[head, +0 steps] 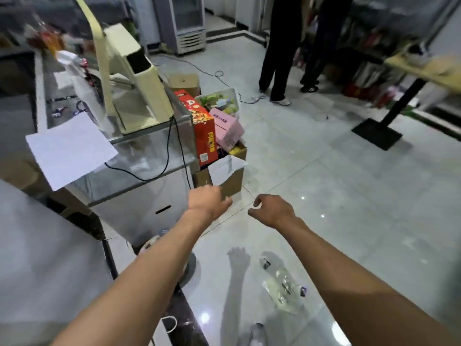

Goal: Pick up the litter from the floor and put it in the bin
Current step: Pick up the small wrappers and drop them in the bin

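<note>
Litter lies on the glossy grey floor below my arms: a crumpled clear plastic wrapper point(283, 287), a small dark scrap point(266, 263) above it and another dark bit point(302, 291) at its right. My left hand point(208, 199) reaches forward at mid-frame, fingers curled loosely, holding nothing that I can see. My right hand point(270, 211) is beside it, thumb and fingers apart and empty. Both hands hover well above the litter. A round pale bin point(152, 243) shows partly behind my left forearm, by the counter's foot.
A glass counter point(139, 156) with a cream machine point(132, 78) and white paper point(69, 151) stands on the left. Cardboard boxes point(224, 176) of goods sit beside it. A person's dark-trousered legs point(279, 58) stand at the back. A black table base point(376, 133) is on the right.
</note>
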Available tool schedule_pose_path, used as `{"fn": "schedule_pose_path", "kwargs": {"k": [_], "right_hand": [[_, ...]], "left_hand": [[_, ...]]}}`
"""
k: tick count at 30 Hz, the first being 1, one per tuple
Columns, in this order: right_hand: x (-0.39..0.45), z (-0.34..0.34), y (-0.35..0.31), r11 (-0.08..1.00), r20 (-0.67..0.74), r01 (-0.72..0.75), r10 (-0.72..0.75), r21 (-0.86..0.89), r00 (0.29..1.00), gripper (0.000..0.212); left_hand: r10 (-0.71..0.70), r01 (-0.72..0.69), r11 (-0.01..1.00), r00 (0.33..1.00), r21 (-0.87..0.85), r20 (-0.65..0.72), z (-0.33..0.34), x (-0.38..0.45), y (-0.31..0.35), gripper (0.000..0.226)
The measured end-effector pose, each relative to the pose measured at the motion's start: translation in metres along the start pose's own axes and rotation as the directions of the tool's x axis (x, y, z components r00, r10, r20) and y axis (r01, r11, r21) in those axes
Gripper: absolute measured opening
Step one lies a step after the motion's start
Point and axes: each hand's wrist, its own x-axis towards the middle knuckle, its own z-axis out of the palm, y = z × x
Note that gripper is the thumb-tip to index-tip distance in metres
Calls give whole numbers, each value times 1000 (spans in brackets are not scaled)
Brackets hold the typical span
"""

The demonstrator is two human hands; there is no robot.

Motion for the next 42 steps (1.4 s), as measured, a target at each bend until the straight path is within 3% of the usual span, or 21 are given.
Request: {"fn": "schedule_pose_path", "kwargs": {"k": [10, 21, 29, 37, 42], "right_hand": [[-162, -50, 245, 902, -112, -356, 391, 243, 914, 36], [-360, 3, 508, 609, -95, -626, 750, 488, 655, 41], [-429, 90, 600, 427, -21, -716, 866, 553, 500, 49], [-403, 178, 654, 351, 34, -733, 891, 582, 454, 49], [-350, 263, 701, 296, 102, -730, 889, 616, 447, 49]], "left_hand": [[402, -399, 915, 913, 50, -70, 9, -63, 253, 36], [651, -649, 758, 759, 63, 5, 93, -177, 506, 32], [724, -726, 682, 687, 94, 55, 175, -224, 588, 33], [745, -753, 650, 658, 101, 111, 262, -208, 629, 33], [752, -764, 644, 643, 52, 145, 363, -178, 641, 34]]}}
